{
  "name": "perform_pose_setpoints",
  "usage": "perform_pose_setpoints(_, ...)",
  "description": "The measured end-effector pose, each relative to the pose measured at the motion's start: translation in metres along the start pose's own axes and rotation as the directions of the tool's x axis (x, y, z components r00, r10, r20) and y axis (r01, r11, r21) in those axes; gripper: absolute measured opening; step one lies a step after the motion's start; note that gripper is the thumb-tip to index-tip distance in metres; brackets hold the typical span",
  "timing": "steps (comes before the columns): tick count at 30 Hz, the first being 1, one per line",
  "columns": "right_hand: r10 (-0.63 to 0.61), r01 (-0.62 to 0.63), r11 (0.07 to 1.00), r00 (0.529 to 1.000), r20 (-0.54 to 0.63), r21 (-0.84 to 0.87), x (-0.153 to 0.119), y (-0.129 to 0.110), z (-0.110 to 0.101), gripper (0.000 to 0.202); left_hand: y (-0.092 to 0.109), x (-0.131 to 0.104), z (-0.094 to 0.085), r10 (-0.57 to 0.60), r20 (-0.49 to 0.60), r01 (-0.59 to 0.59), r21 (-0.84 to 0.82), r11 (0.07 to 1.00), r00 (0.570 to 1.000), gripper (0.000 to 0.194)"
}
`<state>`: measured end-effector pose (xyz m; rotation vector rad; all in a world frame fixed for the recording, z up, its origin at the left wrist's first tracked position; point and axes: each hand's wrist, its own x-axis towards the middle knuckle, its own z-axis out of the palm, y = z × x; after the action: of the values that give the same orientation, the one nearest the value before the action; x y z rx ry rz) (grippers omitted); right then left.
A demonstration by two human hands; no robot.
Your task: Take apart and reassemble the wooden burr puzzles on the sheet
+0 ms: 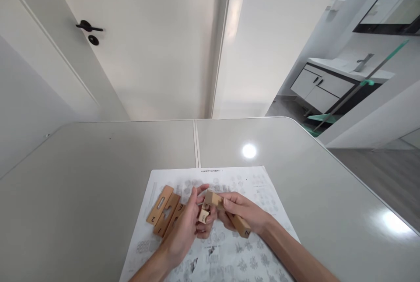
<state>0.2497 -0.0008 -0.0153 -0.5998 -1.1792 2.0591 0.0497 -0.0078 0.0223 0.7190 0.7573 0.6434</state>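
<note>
My left hand (188, 225) curls around a small light wooden block (203, 216) with a notch and a mark on it. My right hand (243, 212) grips a longer wooden bar (241, 225) with a dark mark at its lower end. That bar's upper end meets the small block between my hands; whether they interlock is unclear. Left of my left hand, notched wooden pieces lie side by side: one marked 2 (160, 205), one marked 1 (167, 215), and another (175, 220) partly hidden behind the hand.
A large printed sheet (256, 253) lies under the hands and pieces on a grey table (98, 185) with a seam down its middle. Beyond the table's far edge stands a white door (147, 54) with a black handle. A sink cabinet (321, 87) and a green-handled pole are at the right.
</note>
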Motion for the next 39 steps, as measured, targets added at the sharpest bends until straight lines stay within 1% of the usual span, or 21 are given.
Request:
perform_pose_setpoints(3,-0.002,0.002,1.000,1.000,-0.011,-0.015,0.001,0.000,0.000,0.049,-0.001,0.000,0.000,-0.016,0.009,0.016,0.004,1.000,1.000,0.065)
perform_pose_setpoints(6,-0.008,0.008,1.000,1.000,-0.017,0.000,0.001,0.001,-0.002,0.049,0.000,0.001,0.000,0.002,0.074,-0.006,0.048,0.999,0.997,0.068)
perform_pose_setpoints(8,-0.007,0.007,1.000,1.000,-0.017,0.007,0.000,0.002,-0.004,0.051,0.001,0.000,0.001,-0.003,0.126,-0.013,0.129,0.992,0.992,0.072)
perform_pose_setpoints(9,-0.007,0.007,1.000,1.000,-0.020,0.017,0.000,0.003,-0.006,0.051,0.002,-0.001,0.001,-0.018,0.132,-0.008,0.192,0.981,0.991,0.074)
perform_pose_setpoints(11,-0.010,0.011,0.999,0.999,-0.032,0.050,-0.001,0.003,-0.008,0.050,0.003,-0.003,0.000,-0.019,0.086,-0.012,0.343,0.939,0.996,0.072)
perform_pose_setpoints(12,-0.009,0.011,0.998,0.999,-0.035,0.067,-0.002,0.003,-0.009,0.049,0.004,-0.005,-0.001,0.024,0.044,-0.040,0.421,0.906,0.999,0.068)
perform_pose_setpoints(13,-0.006,0.009,0.997,0.999,-0.033,0.079,-0.002,0.002,-0.009,0.049,0.004,-0.006,-0.003,0.100,0.001,-0.088,0.491,0.867,0.995,0.062)
perform_pose_setpoints(14,0.004,-0.002,0.997,1.000,-0.025,0.081,-0.002,0.001,-0.008,0.050,0.004,-0.007,-0.004,0.198,-0.034,-0.146,0.554,0.819,0.980,0.056)
perform_pose_setpoints(16,0.038,-0.038,0.997,0.999,0.006,0.063,-0.002,-0.002,-0.007,0.051,0.006,-0.009,-0.006,0.380,-0.061,-0.248,0.661,0.709,0.923,0.044)
perform_pose_setpoints(17,0.051,-0.052,0.997,0.999,0.019,0.052,-0.003,-0.003,-0.006,0.051,0.007,-0.010,-0.006,0.439,-0.055,-0.280,0.697,0.660,0.897,0.039)
perform_pose_setpoints(18,0.061,-0.062,0.997,0.998,0.024,0.041,-0.003,-0.005,-0.005,0.051,0.008,-0.011,-0.006,0.473,-0.040,-0.303,0.720,0.624,0.880,0.035)
perform_pose_setpoints(20,0.071,-0.072,0.997,0.997,0.023,0.032,-0.003,-0.006,-0.005,0.050,0.011,-0.012,-0.005,0.502,-0.003,-0.335,0.741,0.582,0.865,0.030)
perform_pose_setpoints(24,0.108,-0.108,0.994,0.994,0.016,0.027,-0.004,-0.004,-0.006,0.052,0.015,-0.011,-0.003,0.535,0.014,-0.361,0.752,0.551,0.845,0.011)
perform_pose_setpoints(26,0.104,-0.105,0.994,0.994,0.025,0.026,-0.004,-0.003,-0.006,0.052,0.015,-0.010,-0.002,0.528,0.003,-0.353,0.748,0.562,0.849,0.011)
perform_pose_setpoints(27,0.095,-0.096,0.995,0.995,0.033,0.034,-0.003,-0.003,-0.006,0.051,0.015,-0.009,-0.003,0.522,-0.019,-0.342,0.735,0.586,0.853,0.014)
perform_pose_setpoints(29,0.070,-0.071,0.996,0.997,0.033,0.059,-0.003,-0.004,-0.005,0.044,0.014,-0.008,-0.004,0.504,-0.101,-0.314,0.674,0.669,0.858,0.021)
perform_pose_setpoints(31,0.052,-0.051,0.995,0.999,-0.005,0.082,-0.002,-0.005,-0.004,0.034,0.013,-0.006,-0.006,0.466,-0.184,-0.289,0.577,0.764,0.865,0.028)
perform_pose_setpoints(33,0.036,-0.030,0.994,0.998,-0.054,0.101,-0.002,-0.007,-0.003,0.027,0.013,-0.003,-0.007,0.423,-0.219,-0.282,0.476,0.833,0.879,0.032)
perform_pose_setpoints(36,0.003,0.008,0.992,0.996,-0.093,0.125,-0.002,-0.009,-0.002,0.026,0.013,-0.001,-0.007,0.385,-0.191,-0.293,0.383,0.876,0.903,0.032)
perform_pose_setpoints(39,-0.036,0.054,0.988,0.991,-0.128,0.144,-0.001,-0.009,-0.002,0.027,0.010,0.000,-0.006,0.340,-0.121,-0.273,0.382,0.883,0.932,0.029)
